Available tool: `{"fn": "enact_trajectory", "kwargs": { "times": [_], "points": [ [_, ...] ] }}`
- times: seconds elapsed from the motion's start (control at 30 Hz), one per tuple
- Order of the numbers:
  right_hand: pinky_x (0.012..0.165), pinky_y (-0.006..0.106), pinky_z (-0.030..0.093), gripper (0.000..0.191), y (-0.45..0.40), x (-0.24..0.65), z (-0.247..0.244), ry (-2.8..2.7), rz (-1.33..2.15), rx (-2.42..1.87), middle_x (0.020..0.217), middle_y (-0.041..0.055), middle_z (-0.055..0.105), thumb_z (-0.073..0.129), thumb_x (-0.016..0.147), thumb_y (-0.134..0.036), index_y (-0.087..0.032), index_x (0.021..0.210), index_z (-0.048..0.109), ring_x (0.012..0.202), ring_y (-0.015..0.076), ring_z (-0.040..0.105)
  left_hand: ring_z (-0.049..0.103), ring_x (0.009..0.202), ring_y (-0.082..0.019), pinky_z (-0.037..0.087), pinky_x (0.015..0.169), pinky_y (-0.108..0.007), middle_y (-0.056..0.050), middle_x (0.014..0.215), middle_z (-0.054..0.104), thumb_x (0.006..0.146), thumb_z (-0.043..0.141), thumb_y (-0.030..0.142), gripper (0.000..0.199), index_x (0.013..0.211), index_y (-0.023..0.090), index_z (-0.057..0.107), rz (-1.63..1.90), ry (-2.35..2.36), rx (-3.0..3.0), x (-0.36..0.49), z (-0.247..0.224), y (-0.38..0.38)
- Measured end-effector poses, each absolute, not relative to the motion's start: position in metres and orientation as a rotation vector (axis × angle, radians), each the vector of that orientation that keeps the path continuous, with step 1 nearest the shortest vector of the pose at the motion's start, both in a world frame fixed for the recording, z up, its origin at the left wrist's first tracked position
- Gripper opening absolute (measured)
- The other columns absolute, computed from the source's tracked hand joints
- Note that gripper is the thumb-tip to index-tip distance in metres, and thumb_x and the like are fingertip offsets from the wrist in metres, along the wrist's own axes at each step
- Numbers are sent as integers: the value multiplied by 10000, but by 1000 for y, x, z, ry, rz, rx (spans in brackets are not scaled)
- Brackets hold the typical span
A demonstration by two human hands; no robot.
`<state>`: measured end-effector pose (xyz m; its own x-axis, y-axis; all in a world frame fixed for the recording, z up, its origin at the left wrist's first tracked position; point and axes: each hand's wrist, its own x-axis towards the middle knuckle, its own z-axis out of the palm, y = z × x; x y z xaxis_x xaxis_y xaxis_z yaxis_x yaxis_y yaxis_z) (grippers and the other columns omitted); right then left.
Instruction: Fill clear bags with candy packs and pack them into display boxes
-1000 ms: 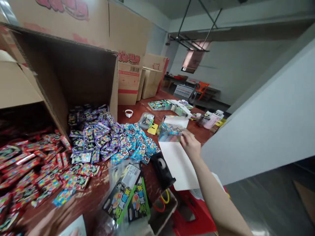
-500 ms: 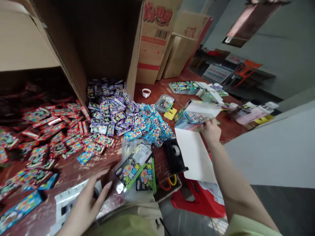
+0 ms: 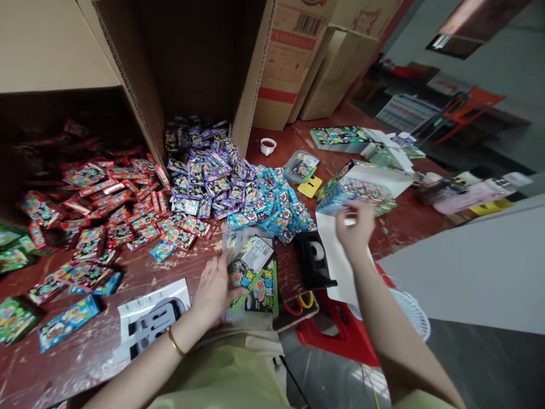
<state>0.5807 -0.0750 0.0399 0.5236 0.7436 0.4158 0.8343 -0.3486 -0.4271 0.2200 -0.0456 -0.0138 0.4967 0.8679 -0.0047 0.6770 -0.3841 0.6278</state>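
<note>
My left hand (image 3: pixel 213 288) rests on the left side of the green and black printed bags (image 3: pixel 264 284) at the table's front edge, its thumb over them and its fingers closed together. My right hand (image 3: pixel 356 227) is over the white flap of an open display box (image 3: pixel 361 190), with thumb and fingers curled; whatever they hold is too small to make out. Rows of small packets stand in that box. A black tape dispenser (image 3: pixel 314 258) sits between the bags and the flap.
Red packets (image 3: pixel 123 199), purple packets (image 3: pixel 213 176) and blue packets (image 3: pixel 281 199) lie heaped before cardboard boxes (image 3: pixel 293 62). A small white cup (image 3: pixel 268 146) and yellow card (image 3: pixel 310 186) are behind. Below is a red stool (image 3: pixel 340 338).
My left hand has moved right and forward onto the printed bags. My right hand has come away from the box's packets to over its white flap. The view has shifted.
</note>
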Motion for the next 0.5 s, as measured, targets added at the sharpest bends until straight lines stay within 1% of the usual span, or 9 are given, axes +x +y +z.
{"fn": "enact_trajectory", "kwargs": {
  "times": [0.07,0.1,0.13,0.17,0.23,0.3,0.37,0.4,0.5],
  "points": [
    [787,384,523,243,-72,525,28,-1505,195,-2004,1048,144,644,524,888,-246,-196,1122,567,925,248,625,615,1062,-322,485,898,-464,-141,1082,635,790,669,307,397,1150,162,586,439,1228,2171,219,-10,-40],
    [750,343,538,264,-70,499,22,-1571,305,-1944,987,93,671,626,836,-281,-217,1089,587,873,222,643,643,973,-291,503,838,-419,-123,1014,648,836,616,299,227,1024,173,629,432,1174,2169,217,-7,-37],
    [736,328,545,350,-68,476,18,-1609,435,-1873,975,75,677,694,790,-318,-216,1107,585,866,213,650,657,878,-258,509,774,-374,-102,937,655,875,564,305,150,909,182,643,424,1110,2164,214,-3,-35],
    [741,335,545,423,-66,457,15,-1565,601,-1790,968,71,673,746,744,-340,-207,1112,584,871,216,651,656,780,-227,502,708,-334,-77,848,654,904,521,321,192,826,190,637,414,1052,2156,209,2,-33],
    [793,364,534,497,-65,430,14,-1454,696,-1686,1021,78,644,790,693,-368,-206,1118,591,934,228,634,626,625,-180,467,610,-278,-23,689,632,937,467,352,271,769,203,619,408,993,2121,199,14,-33],
    [906,410,489,432,-66,415,19,-1388,618,-1620,1110,91,597,778,711,-370,-224,1084,617,1046,243,588,603,547,-158,443,558,-249,10,605,619,948,444,365,283,787,212,619,425,991,2070,188,26,-37],
    [975,430,437,383,-67,406,26,-1369,611,-1544,1142,87,574,775,717,-375,-240,1045,631,1104,247,551,630,574,-159,457,567,-242,4,650,665,945,444,351,258,842,215,637,450,972,2034,179,38,-42],
    [967,424,437,407,-67,403,29,-1349,692,-1501,1115,77,581,792,696,-382,-246,1041,626,1087,241,554,652,612,-164,470,586,-242,-7,703,697,939,453,336,239,878,219,653,456,944,2033,175,44,-45],
    [811,354,483,538,-67,395,37,-1245,1144,-1342,884,7,596,853,596,-389,-242,1048,600,857,185,592,699,675,-183,491,612,-243,-30,824,753,920,488,299,218,978,255,694,400,873,2093,159,59,-50]
  ]
}}
